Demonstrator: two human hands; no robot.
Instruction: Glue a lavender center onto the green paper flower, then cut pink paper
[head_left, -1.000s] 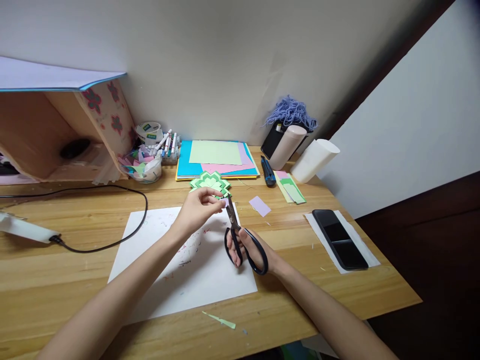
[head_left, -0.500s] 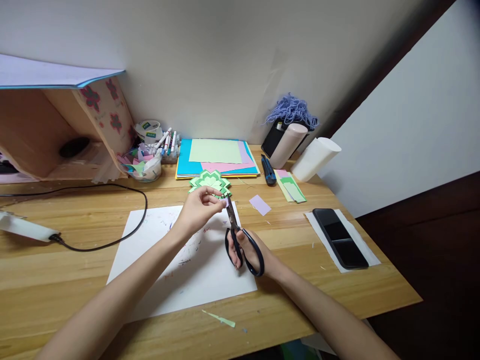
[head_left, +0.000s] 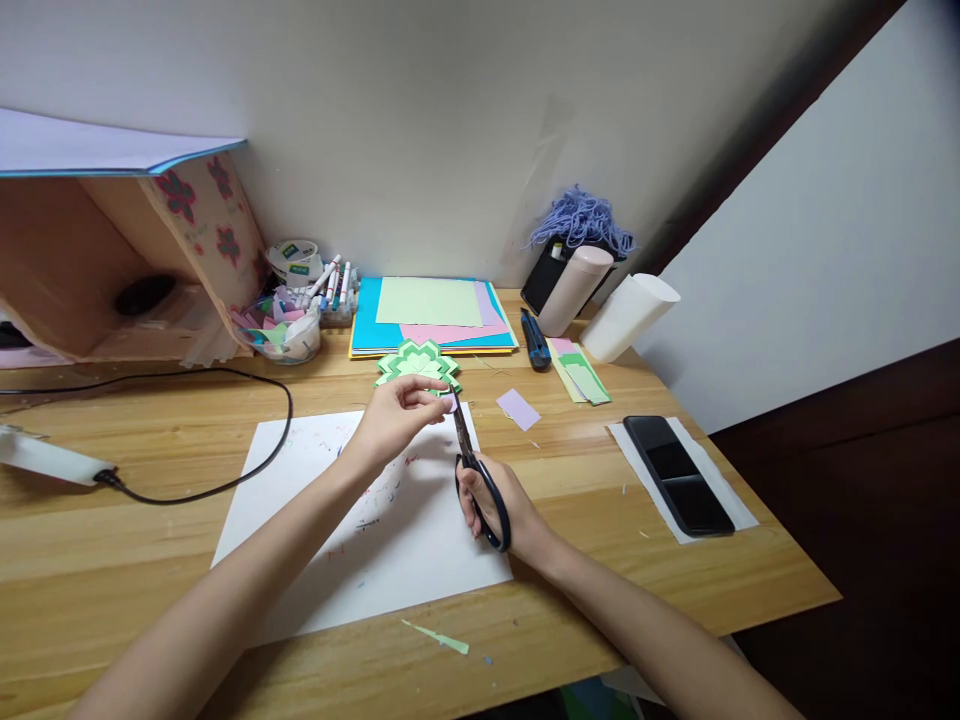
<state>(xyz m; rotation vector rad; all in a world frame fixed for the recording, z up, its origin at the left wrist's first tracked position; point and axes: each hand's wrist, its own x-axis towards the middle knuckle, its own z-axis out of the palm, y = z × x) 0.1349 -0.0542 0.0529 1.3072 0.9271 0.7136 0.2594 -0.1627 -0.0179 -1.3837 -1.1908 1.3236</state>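
My left hand (head_left: 405, 417) pinches a small piece of purple paper (head_left: 451, 402), mostly hidden by the fingers. Black-handled scissors (head_left: 495, 505) are in my right hand (head_left: 506, 500), with the fingers through the loops. Their blades point away from me and meet the purple paper at my left fingertips. Both hands hover over a white sheet (head_left: 442, 560) marked with small coloured strokes. Just beyond my left hand lies a green layered paper flower (head_left: 416, 362), partly covered by it. A purple paper rectangle (head_left: 518, 409) rests to the right of the blades.
Coloured paper sheets (head_left: 427, 300) are stacked at the back, near a tub of scraps (head_left: 289, 335) and markers (head_left: 337, 285). A utility knife (head_left: 535, 342), white roll (head_left: 634, 315) and phone (head_left: 679, 475) are on the right. A black cable (head_left: 289, 430) curves at left.
The scissors' handles have come together, closing the blades at the purple paper. My left hand stays nearly in place, and the view has shifted very slightly.
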